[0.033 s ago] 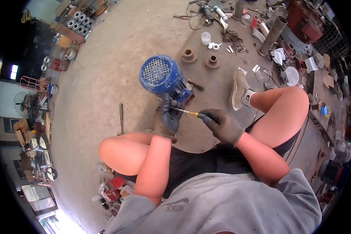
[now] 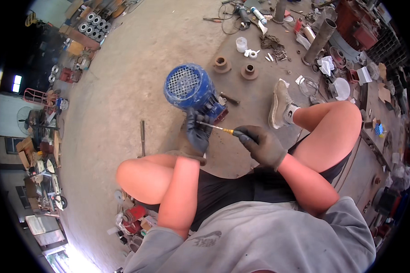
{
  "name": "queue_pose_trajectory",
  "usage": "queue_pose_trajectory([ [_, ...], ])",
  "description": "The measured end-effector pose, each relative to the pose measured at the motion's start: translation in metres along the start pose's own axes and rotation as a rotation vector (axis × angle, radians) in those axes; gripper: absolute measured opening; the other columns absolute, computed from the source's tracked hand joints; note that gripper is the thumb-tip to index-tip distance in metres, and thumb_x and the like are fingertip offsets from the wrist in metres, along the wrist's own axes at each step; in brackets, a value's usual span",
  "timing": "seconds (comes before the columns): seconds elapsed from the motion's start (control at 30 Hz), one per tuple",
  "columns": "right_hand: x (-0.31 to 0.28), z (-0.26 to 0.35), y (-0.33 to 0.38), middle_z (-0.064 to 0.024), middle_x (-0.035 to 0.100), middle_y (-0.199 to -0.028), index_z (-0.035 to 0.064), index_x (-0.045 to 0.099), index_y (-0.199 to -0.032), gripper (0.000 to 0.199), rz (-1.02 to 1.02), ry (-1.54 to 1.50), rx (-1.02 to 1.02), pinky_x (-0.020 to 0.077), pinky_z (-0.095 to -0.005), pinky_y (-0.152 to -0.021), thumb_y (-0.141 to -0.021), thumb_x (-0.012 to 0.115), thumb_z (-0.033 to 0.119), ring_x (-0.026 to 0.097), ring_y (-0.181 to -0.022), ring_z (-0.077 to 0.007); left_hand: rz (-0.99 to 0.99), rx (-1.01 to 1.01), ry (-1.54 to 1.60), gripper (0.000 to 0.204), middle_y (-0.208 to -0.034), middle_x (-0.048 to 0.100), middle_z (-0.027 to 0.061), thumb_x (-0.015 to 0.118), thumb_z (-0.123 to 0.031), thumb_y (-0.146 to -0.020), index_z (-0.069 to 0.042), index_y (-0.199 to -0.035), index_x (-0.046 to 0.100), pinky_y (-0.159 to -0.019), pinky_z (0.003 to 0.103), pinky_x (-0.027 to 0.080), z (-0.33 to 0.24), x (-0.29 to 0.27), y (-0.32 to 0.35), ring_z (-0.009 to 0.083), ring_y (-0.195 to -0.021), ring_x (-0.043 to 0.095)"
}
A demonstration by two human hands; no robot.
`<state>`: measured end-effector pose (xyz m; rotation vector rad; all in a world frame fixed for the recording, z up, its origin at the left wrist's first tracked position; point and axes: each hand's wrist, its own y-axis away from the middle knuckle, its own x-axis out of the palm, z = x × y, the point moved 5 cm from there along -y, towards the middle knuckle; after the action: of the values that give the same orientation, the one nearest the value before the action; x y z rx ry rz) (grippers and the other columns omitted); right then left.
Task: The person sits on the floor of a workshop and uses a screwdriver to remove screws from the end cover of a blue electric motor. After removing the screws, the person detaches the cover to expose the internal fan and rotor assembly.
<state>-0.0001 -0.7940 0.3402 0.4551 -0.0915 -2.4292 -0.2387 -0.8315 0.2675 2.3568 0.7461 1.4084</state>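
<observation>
A screwdriver (image 2: 227, 130) with a yellow and dark handle is in my gloved right hand (image 2: 263, 146), its fingers wrapped round the handle. The thin metal shaft points left to the fingers of my gloved left hand (image 2: 197, 134). Those fingers are curled at the screwdriver's tip; whatever they pinch is too small or hidden to tell. Just beyond my left hand a blue electric motor (image 2: 204, 94) with a pale mesh fan cover stands tilted on the floor. My left hand overlaps its near side, and I cannot tell whether they touch.
Two rusty flanged hubs (image 2: 249, 72) and a short dark bar (image 2: 230, 98) lie near the motor. A long metal rod (image 2: 142, 138) rests by my left knee. Farther off are a white plastic cup (image 2: 241, 44), an upright steel pipe (image 2: 320, 41) and a power tool (image 2: 243, 17) with its cord.
The fingers of my left hand have shifted slightly at the screwdriver's tip, and the shaft shows a little more. My right hand keeps its grip on the screwdriver.
</observation>
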Motion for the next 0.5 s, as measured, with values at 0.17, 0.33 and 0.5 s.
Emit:
queue_pose_trajectory([
  [0.17, -0.003, 0.005, 0.004, -0.0132, 0.072, -0.085, 0.0097, 0.075, -0.127, 0.027, -0.025, -0.083, 0.086, 0.0546, -0.0386, -0.069, -0.105, 0.068, 0.023, 0.067, -0.070, -0.0207, 0.060, -0.040, 0.141, 0.026, -0.104, 0.081, 0.0042, 0.064, -0.034, -0.109, -0.011, -0.106, 0.076, -0.107, 0.045, 0.061, -0.006, 0.013, 0.007, 0.0235, -0.108, 0.077],
  [0.33, -0.001, 0.003, 0.000, -0.0132, 0.071, -0.084, 0.0093, 0.075, -0.128, 0.027, -0.068, -0.026, -0.070, 0.0543, -0.0388, -0.068, -0.104, 0.069, 0.021, 0.067, -0.068, -0.0222, 0.197, -0.118, 0.276, 0.028, -0.111, 0.082, 0.0060, 0.061, -0.033, -0.110, -0.011, -0.112, 0.078, -0.109, 0.047, 0.060, -0.001, 0.018, 0.010, 0.0242, -0.114, 0.076],
  [0.5, -0.002, 0.009, 0.000, -0.0133, 0.071, -0.084, 0.0088, 0.075, -0.127, 0.027, -0.054, -0.043, -0.032, 0.0542, -0.0395, -0.068, -0.104, 0.069, 0.020, 0.067, -0.068, -0.0232, 0.220, -0.125, 0.311, 0.031, -0.114, 0.081, 0.0077, 0.059, -0.033, -0.112, -0.009, -0.113, 0.078, -0.111, 0.048, 0.059, -0.001, 0.016, 0.009, 0.0259, -0.118, 0.075],
])
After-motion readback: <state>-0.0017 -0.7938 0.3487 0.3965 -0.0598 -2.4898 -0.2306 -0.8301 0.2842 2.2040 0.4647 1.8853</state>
